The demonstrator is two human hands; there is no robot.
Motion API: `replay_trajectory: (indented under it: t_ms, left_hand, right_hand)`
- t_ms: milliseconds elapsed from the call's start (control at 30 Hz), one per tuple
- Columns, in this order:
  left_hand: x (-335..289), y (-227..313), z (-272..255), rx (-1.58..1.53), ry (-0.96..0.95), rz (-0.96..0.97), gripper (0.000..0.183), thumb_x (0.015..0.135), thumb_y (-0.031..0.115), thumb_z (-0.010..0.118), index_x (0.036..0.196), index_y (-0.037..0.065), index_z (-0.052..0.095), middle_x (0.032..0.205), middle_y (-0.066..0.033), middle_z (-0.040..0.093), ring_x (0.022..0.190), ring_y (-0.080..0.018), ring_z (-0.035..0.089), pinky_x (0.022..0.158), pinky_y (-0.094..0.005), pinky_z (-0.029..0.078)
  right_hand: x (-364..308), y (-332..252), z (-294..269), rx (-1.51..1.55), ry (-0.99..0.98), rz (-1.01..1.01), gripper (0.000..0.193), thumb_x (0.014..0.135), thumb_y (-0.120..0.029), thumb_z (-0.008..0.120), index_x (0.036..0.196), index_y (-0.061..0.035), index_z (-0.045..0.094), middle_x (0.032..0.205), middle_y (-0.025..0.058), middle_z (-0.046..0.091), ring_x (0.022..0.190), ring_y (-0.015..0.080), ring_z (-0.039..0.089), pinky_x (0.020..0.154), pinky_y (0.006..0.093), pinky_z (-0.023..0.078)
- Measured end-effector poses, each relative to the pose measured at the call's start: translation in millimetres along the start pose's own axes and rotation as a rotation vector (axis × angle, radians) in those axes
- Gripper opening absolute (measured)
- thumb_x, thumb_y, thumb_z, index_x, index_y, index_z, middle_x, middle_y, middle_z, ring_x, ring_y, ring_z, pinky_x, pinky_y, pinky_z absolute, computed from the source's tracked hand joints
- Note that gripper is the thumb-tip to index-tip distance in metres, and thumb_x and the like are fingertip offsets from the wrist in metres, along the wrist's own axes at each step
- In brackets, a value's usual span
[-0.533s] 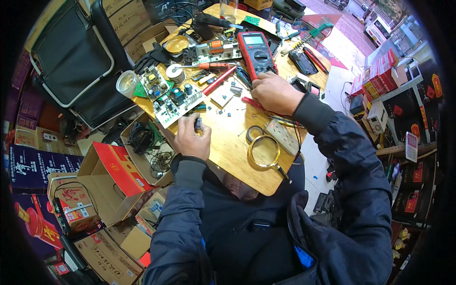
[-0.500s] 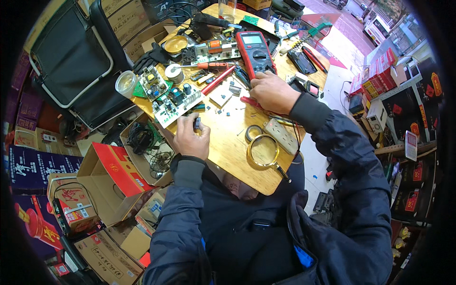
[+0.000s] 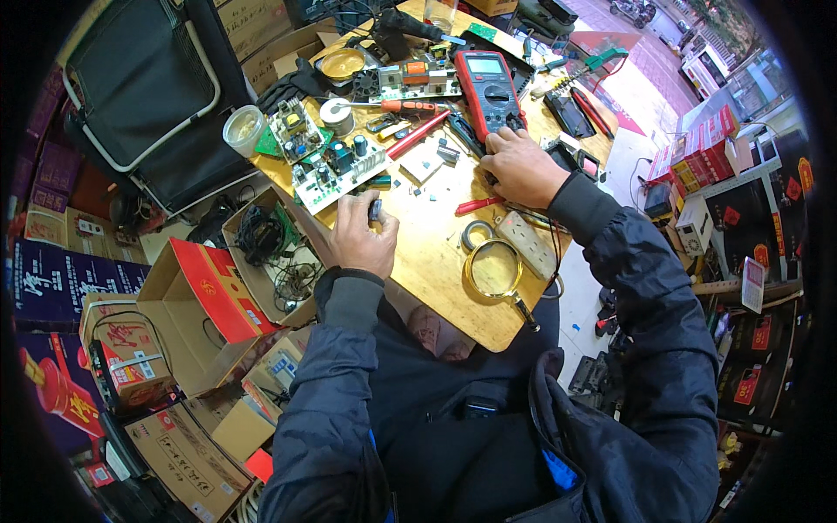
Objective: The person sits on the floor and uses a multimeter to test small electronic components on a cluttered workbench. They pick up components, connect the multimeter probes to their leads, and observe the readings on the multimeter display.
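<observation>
My left hand (image 3: 362,237) is closed at the table's left edge, pinching a small dark electronic component (image 3: 375,210) between thumb and fingers. Just beyond it is a white circuit board (image 3: 342,179) with upright capacitors. My right hand (image 3: 526,169) is at the lower end of a red multimeter (image 3: 489,85), its fingers curled; what they grip there, if anything, is hidden. A red test probe (image 3: 479,206) lies on the wood below that hand. Tiny dark parts (image 3: 417,193) and a small pale square block (image 3: 424,168) are scattered between my hands.
A round magnifying glass (image 3: 493,268), a roll of tape (image 3: 478,234) and a power strip (image 3: 528,245) occupy the near right of the wooden table (image 3: 440,292). Solder wire (image 3: 336,115), a screwdriver (image 3: 408,105) and more boards crowd the far side. An open carton (image 3: 187,301) stands on the left.
My right hand has shifted slightly, and more of the red probe shows on the table. My left hand still holds the small component, turned a little. The whole view has shifted slightly.
</observation>
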State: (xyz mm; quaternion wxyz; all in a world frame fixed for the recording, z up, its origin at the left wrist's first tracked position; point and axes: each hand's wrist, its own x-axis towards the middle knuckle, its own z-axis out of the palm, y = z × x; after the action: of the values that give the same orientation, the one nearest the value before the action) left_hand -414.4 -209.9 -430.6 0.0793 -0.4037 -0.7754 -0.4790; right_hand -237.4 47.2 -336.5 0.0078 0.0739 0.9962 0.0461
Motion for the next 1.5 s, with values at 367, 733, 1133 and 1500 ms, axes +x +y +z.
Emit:
replay_trajectory:
  t_ms: [367, 733, 1133, 1500]
  left_hand:
    - [-1, -1, 1, 0.007, 0.007, -0.019, 0.03, 0.089, 0.006, 0.076, 0.119, 0.008, 0.076, 0.104, -0.0127, 0.068, 0.086, -0.0313, 0.075, 0.08, -0.0427, 0.061]
    - [-3, -3, 3, -0.029, 0.029, -0.017, 0.037, 0.088, 0.005, 0.077, 0.124, 0.013, 0.08, 0.111, -0.0101, 0.069, 0.095, -0.0323, 0.074, 0.084, -0.0447, 0.061]
    - [0, -3, 3, -0.029, 0.031, 0.002, 0.033, 0.089, 0.004, 0.078, 0.122, 0.007, 0.078, 0.115, -0.0125, 0.074, 0.096, -0.0282, 0.078, 0.088, -0.0387, 0.064]
    - [0, -2, 4, -0.087, 0.007, -0.053, 0.028, 0.091, 0.004, 0.078, 0.118, 0.011, 0.077, 0.117, -0.0109, 0.072, 0.101, -0.033, 0.077, 0.089, -0.0443, 0.062]
  right_hand:
    - [-2, -25, -20, 0.268, 0.217, 0.0, 0.019, 0.085, -0.016, 0.078, 0.098, -0.0053, 0.07, 0.099, 0.0146, 0.066, 0.099, 0.0384, 0.066, 0.089, 0.0509, 0.053]
    - [17, -95, -1, 0.377, 0.13, -0.368, 0.02, 0.089, -0.011, 0.072, 0.108, -0.0059, 0.072, 0.11, 0.0124, 0.069, 0.112, 0.0354, 0.069, 0.098, 0.0461, 0.057]
    - [25, -78, 19, 0.375, 0.198, 0.009, 0.02, 0.093, -0.017, 0.071, 0.098, 0.0022, 0.072, 0.101, 0.0202, 0.071, 0.099, 0.0417, 0.071, 0.09, 0.0521, 0.058]
    - [24, -87, 12, 0.358, 0.284, -0.328, 0.014, 0.087, -0.012, 0.074, 0.099, -0.0046, 0.071, 0.099, 0.0126, 0.068, 0.102, 0.0357, 0.07, 0.091, 0.0476, 0.058]
